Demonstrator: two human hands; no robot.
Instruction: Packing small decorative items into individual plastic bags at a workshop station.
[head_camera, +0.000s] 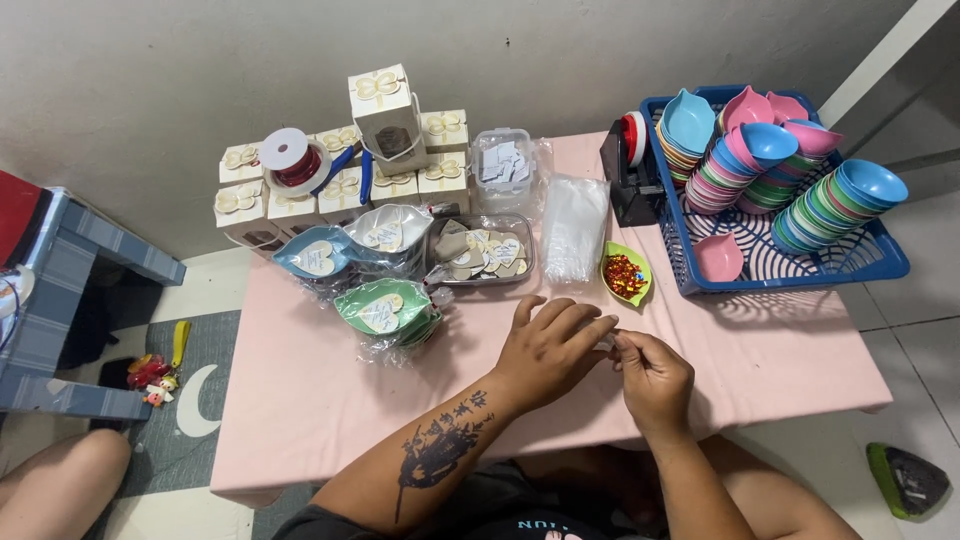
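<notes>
From my head camera, looking down, my left hand (548, 345) and right hand (652, 372) meet fingertip to fingertip over the pink bench (300, 390), pinched together on something small and pale that I cannot make out. I judge the work goes best with both wrists low and steady, close to the green dish of red and gold bits (626, 275) just ahead. The clear bags (573, 228) and the tray of heart tags (482, 252) lie within reach beyond.
</notes>
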